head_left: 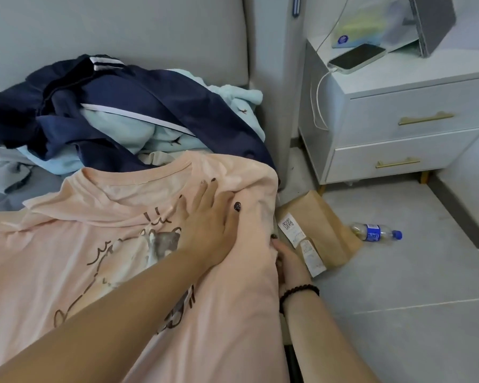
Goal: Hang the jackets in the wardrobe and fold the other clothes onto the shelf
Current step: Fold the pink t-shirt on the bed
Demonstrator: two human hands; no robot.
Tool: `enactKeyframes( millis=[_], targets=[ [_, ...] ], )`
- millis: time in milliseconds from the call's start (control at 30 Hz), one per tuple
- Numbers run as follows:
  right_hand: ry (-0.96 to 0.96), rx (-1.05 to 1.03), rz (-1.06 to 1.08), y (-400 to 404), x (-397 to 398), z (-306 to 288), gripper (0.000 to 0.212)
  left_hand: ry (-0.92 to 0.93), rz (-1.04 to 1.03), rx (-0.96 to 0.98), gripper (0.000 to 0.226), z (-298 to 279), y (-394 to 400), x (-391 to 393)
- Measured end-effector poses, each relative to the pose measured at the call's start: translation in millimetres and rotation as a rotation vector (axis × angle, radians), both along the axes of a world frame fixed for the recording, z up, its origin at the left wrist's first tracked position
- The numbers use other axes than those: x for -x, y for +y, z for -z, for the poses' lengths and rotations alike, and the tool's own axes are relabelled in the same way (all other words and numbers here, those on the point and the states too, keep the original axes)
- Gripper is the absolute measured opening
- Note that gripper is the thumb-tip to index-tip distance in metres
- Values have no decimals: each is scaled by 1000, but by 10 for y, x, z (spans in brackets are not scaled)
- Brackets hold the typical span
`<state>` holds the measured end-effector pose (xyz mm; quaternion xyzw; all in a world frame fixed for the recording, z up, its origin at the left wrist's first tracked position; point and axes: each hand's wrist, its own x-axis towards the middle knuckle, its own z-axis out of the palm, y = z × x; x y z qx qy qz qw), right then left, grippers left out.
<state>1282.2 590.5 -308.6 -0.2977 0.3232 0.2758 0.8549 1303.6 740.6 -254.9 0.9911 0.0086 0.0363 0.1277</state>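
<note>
I had the pale peach cotton T-shirt with the cat print [94, 244] spread on the grey bed [0, 197], collar away from me, its long axis running from me toward the headboard. My left hand [205, 217] lay flat on the chest near the right shoulder, fingers straight, pressing. My right hand [286, 261] was at the shirt's right edge, the nearer grip for the fold; it seemed to pinch the cloth, though the fabric hid most fingers. The fold would come leftward. Beyond the collar lay the heap of navy striped jacket [108, 106] and mint fleece garment [138, 134]. A brown paper bag [324, 230] and a plastic bottle [374, 233] lay on the floor.
</note>
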Motion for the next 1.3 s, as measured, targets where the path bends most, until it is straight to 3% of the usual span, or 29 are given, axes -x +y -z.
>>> enactKeyframes(
  millis=[100,167,300,433,500,600,700,767,933,1000,1067,1167,1233,1300],
  targets=[
    [6,-62,84,-81,1,67,19,-51,73,36,39,8,-32,-171],
    [-16,-63,274,-227,-19,107,22,-95,81,115,42,-8,-44,-285],
    [-49,117,565,-522,-72,80,28,-203,-160,147,44,-38,-98,-623],
    [109,103,397,-388,9,-4,15,-153,-562,-28,54,-78,-14,-878],
    [255,-4,230,-279,90,-86,16,-76,-614,-128,57,-75,78,-908],
    [310,-108,93,-236,126,-168,35,16,-539,-205,53,-140,227,-941],
    [230,-99,39,-216,145,-224,18,56,-374,-262,33,-281,335,-1026],
    [152,-81,46,-183,154,-256,8,-28,-291,-239,23,-433,370,-1105],
    [58,-141,209,-157,99,-269,10,-358,-355,102,11,-718,415,-1267],
    [34,-125,235,-166,69,-259,13,-360,-334,195,17,-675,295,-1195],
    [38,-78,238,-162,61,-219,14,-362,-184,211,32,-522,100,-962],
    [17,-43,233,-155,54,-161,26,-302,95,70,44,-242,-94,-424],
    [-44,27,269,-147,19,-124,36,-151,171,-100,49,-98,-29,-192],
    [-220,258,306,-149,-20,-140,39,-32,168,-65,52,12,95,-117]
  ],
)
